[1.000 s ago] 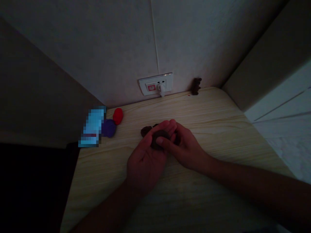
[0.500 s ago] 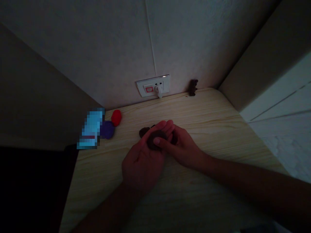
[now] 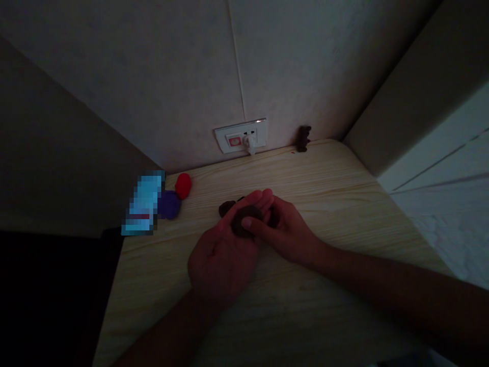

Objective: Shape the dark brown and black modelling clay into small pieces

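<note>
Over the middle of a light wooden table (image 3: 344, 188), my left hand (image 3: 217, 260) lies palm up with a dark brown lump of clay (image 3: 243, 220) resting on its fingers. My right hand (image 3: 284, 232) comes in from the right, its thumb and fingers pinched on that same lump. A smaller dark brown piece (image 3: 226, 207) lies on the table just behind my left fingertips. The light is dim and the lump's shape is hard to read.
A red clay lump (image 3: 183, 185) and a purple one (image 3: 168, 204) lie at the back left beside a blurred blue packet (image 3: 143, 204). A wall socket with a white plug (image 3: 240, 137) and a small dark figure (image 3: 303, 137) stand at the back wall.
Both hands with the brown lump have drifted slightly left in view. The grip looks the same.
</note>
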`<action>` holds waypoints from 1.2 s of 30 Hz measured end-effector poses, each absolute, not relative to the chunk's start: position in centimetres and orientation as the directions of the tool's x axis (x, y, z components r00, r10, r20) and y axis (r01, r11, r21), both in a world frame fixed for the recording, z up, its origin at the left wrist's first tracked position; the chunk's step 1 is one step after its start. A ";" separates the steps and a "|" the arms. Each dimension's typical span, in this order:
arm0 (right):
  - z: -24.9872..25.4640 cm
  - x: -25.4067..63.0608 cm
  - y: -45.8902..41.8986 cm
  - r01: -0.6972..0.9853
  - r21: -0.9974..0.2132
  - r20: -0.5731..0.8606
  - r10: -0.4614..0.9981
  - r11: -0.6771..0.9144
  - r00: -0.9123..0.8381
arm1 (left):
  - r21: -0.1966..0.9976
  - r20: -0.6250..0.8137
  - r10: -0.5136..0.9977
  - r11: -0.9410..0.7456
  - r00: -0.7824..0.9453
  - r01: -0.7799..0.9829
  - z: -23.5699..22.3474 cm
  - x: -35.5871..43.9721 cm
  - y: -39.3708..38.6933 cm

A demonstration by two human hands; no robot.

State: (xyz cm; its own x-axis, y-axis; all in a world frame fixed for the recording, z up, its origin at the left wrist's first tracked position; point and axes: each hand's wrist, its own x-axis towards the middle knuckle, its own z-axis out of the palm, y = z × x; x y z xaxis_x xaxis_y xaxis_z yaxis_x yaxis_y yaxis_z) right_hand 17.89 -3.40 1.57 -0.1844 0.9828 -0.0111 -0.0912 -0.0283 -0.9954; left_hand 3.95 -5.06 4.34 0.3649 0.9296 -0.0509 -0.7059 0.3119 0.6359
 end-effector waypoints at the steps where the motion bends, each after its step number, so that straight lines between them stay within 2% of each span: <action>1: 1.5 17.9 -3.4 -0.107 -0.994 -0.008 0.986 -0.026 -0.167 | 0.657 -0.024 0.930 0.291 0.366 -0.695 4.3 3.9 -5.1; 5: 1.7 17.8 -3.4 -0.189 -0.981 -0.034 0.994 -0.055 -0.108 | 0.800 0.100 0.919 0.153 0.380 -0.580 4.0 3.4 -5.0; 9: 2.2 18.3 -3.8 -0.153 -0.988 0.025 0.991 0.005 -0.132 | 0.944 0.122 0.926 0.004 0.359 -0.329 3.4 2.9 -5.3; 11: 2.4 18.8 -4.1 -0.055 -0.988 0.148 0.986 0.144 -0.080 | 0.966 0.163 0.939 -0.089 0.304 -0.243 2.9 2.7 -5.5; 13: 2.5 19.5 -4.4 0.104 -0.925 0.362 0.931 0.365 -0.052 | 0.965 0.205 0.953 -0.159 0.222 -0.210 2.6 2.7 -5.6; 15: 2.6 20.2 -4.6 0.185 -0.753 0.620 0.775 0.631 -0.120 | 0.947 0.243 0.966 -0.216 0.092 -0.238 2.3 2.8 -5.3; 16: 2.7 20.5 -4.5 0.205 -0.660 0.706 0.690 0.723 -0.161 | 0.934 0.255 0.967 -0.241 0.024 -0.262 2.2 2.8 -5.1; 19: 2.7 21.1 -4.3 0.246 -0.549 0.761 0.599 0.799 -0.250 | 0.900 0.284 0.954 -0.300 -0.097 -0.315 1.9 2.8 -4.5; 26: 2.2 21.7 -3.6 0.265 -0.544 0.775 0.598 0.796 -0.206 | 0.882 0.375 0.924 -0.379 -0.069 -0.281 0.8 2.7 -4.0; 29: 2.0 22.1 -3.2 0.293 -0.535 0.778 0.597 0.792 -0.193 | 0.904 0.381 0.922 -0.388 -0.071 -0.180 0.7 2.5 -3.9; 31: 1.8 22.5 -2.6 0.324 -0.581 0.741 0.650 0.747 -0.170 | 0.917 0.388 0.917 -0.394 -0.092 -0.059 0.7 2.2 -3.6; 33: 1.7 22.9 -1.6 0.335 -0.736 0.592 0.799 0.588 -0.100 | 0.907 0.422 0.899 -0.415 -0.116 0.075 0.9 1.8 -3.2; 35: 1.5 23.3 -0.3 0.296 -0.907 0.317 0.948 0.298 0.019 | 0.872 0.475 0.872 -0.447 -0.118 0.201 1.1 1.4 -2.7; 36: 1.5 23.5 0.3 0.263 -0.949 0.202 0.976 0.176 0.077 | 0.853 0.491 0.864 -0.452 -0.110 0.261 1.1 1.2 -2.4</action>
